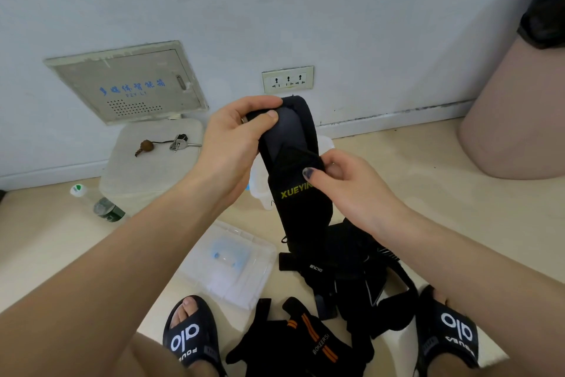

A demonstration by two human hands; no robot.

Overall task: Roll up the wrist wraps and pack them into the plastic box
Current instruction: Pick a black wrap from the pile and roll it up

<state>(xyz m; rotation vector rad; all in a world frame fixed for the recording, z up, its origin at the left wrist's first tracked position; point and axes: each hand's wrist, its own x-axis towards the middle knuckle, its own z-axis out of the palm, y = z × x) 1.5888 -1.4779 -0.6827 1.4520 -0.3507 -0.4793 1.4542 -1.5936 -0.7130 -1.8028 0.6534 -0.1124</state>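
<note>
Item: black wrist wrap [301, 202], lettered "XUEYIN…" in yellow, held upright in the air between both hands, above the floor pile.

Left hand [235, 144]: fingers and thumb pinched on the wrap's top end, where it folds over.
Right hand [345, 181]: thumb and fingers pinched on the wrap's edge, lower than and just beside the left hand.

Step, as judged: starting the roll. Best done by keeping the strip taut between the two pinches, turning the top end tightly onto itself, edges aligned, so the finished roll stays compact enough to pack.

Plastic box [260, 181]: white, on the floor beyond the hands, mostly hidden behind wrap and left wrist; its contents cannot be told. Clear lid [232, 263] lies below the left forearm.

Further wraps [351, 269] heaped below the right hand, tangled; their count is unclear. An orange-striped one [312, 337] lies nearest the feet. The held wrap's lower end merges with the heap; the lettering's end is covered by the right thumb.
</note>
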